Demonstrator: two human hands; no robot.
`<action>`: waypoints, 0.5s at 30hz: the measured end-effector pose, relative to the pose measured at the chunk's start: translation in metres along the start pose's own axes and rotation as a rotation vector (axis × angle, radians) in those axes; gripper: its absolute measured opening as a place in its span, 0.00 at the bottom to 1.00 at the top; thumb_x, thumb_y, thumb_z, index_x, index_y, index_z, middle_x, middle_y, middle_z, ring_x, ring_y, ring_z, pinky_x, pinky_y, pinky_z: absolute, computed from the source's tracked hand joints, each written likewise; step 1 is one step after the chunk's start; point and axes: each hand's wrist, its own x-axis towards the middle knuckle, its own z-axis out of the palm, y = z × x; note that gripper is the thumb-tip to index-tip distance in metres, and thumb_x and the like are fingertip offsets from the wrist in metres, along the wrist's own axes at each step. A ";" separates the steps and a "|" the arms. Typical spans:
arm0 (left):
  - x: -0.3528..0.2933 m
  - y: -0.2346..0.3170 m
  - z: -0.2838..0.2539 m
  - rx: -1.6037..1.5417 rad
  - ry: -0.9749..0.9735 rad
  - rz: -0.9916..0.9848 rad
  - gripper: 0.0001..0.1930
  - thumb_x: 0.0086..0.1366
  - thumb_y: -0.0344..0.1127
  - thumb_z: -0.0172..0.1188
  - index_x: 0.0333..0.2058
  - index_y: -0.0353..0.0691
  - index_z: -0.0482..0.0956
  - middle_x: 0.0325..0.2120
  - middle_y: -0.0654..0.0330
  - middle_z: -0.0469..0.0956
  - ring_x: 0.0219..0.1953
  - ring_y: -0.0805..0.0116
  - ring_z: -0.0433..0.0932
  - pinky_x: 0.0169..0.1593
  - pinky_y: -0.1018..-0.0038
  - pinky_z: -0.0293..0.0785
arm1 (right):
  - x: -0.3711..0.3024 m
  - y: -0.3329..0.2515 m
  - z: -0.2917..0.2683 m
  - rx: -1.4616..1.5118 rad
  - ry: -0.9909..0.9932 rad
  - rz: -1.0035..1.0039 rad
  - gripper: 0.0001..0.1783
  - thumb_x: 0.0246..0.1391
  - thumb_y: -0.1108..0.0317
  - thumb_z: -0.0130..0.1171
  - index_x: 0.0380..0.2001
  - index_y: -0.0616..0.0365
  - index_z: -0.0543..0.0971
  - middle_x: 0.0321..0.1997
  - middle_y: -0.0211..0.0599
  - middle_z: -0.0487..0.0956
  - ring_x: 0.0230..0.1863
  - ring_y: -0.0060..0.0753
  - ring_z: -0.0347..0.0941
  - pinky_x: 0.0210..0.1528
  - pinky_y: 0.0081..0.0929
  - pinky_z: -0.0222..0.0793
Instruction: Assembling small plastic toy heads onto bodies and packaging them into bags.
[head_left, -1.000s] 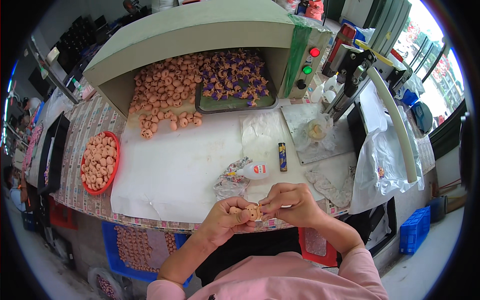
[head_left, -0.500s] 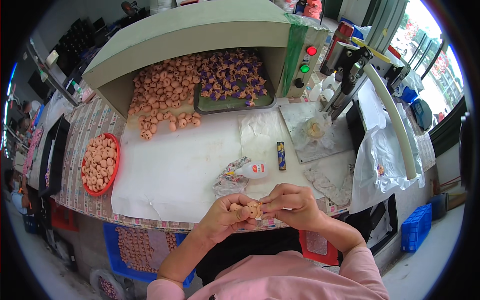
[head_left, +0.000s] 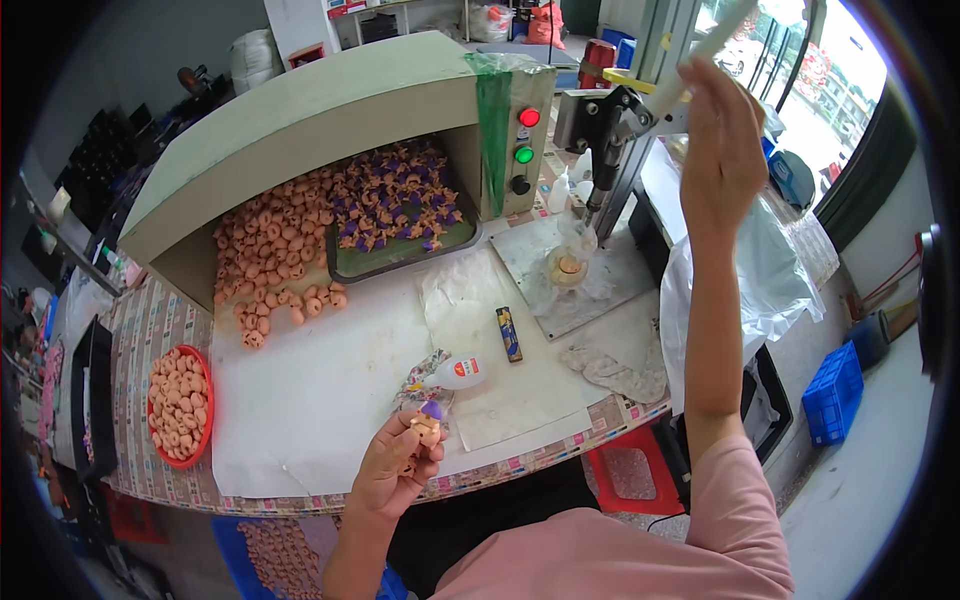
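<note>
Facing you is the long table [head_left: 140,330], covered in a patterned cloth. On its far side stands the beige housing [head_left: 270,130], open toward you, with a red and a green light on its right end. In front of it the white sheet [head_left: 300,400] covers much of the tabletop. To the right of the housing is the lever press [head_left: 605,125], near the metal plate [head_left: 600,305]. Under the housing, the pile of tan pieces [head_left: 270,230] spills forward onto the sheet, beside the dark tray [head_left: 405,263] of small tan and purple parts. By the table's left end sits the red basket [head_left: 209,400], full of more tan pieces.

Your right hand [head_left: 722,150] is raised at the pale lever [head_left: 715,42], its fingers overlapping it; you cannot tell from here whether they close around it. Your left hand [head_left: 392,462] is low over the near edge of the table, thumb and fingers pinched together. Just beyond it lies the white bottle [head_left: 460,373], then the slim dark tube [head_left: 509,334]. Smallest is the tan figure [head_left: 425,428] with a purple top, upright in your left fingertips.
</note>
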 end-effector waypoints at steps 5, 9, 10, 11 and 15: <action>-0.001 -0.006 0.015 -0.022 -0.035 -0.008 0.16 0.64 0.37 0.60 0.49 0.40 0.73 0.39 0.52 0.78 0.35 0.69 0.79 0.30 0.79 0.78 | 0.030 0.010 0.021 0.319 -0.222 0.387 0.13 0.62 0.66 0.53 0.46 0.57 0.80 0.48 0.34 0.81 0.45 0.23 0.76 0.48 0.21 0.69; -0.012 0.003 0.005 -0.038 0.017 0.071 0.16 0.64 0.35 0.60 0.49 0.41 0.73 0.40 0.52 0.78 0.35 0.68 0.79 0.31 0.78 0.78 | -0.021 -0.001 -0.011 -0.092 -0.114 0.147 0.11 0.57 0.69 0.56 0.42 0.59 0.81 0.46 0.37 0.81 0.46 0.29 0.77 0.49 0.23 0.69; -0.013 0.006 0.002 -0.027 0.047 0.098 0.15 0.64 0.34 0.60 0.49 0.41 0.73 0.40 0.51 0.78 0.35 0.68 0.80 0.31 0.78 0.79 | -0.040 -0.010 -0.025 -0.183 -0.159 0.132 0.10 0.55 0.70 0.58 0.40 0.59 0.81 0.46 0.39 0.81 0.47 0.32 0.77 0.49 0.25 0.69; -0.015 0.008 -0.001 -0.025 0.046 0.094 0.15 0.64 0.34 0.60 0.49 0.41 0.73 0.40 0.51 0.78 0.35 0.68 0.80 0.31 0.78 0.79 | -0.063 -0.023 -0.038 -0.102 -0.343 0.355 0.11 0.53 0.71 0.59 0.40 0.59 0.82 0.45 0.40 0.81 0.48 0.36 0.76 0.51 0.27 0.68; -0.015 0.015 0.002 0.013 0.126 0.096 0.16 0.63 0.32 0.60 0.49 0.41 0.72 0.42 0.51 0.78 0.38 0.67 0.81 0.35 0.77 0.82 | -0.138 -0.038 -0.054 -0.025 -0.930 0.570 0.13 0.48 0.73 0.60 0.39 0.57 0.81 0.51 0.45 0.77 0.53 0.50 0.70 0.56 0.36 0.65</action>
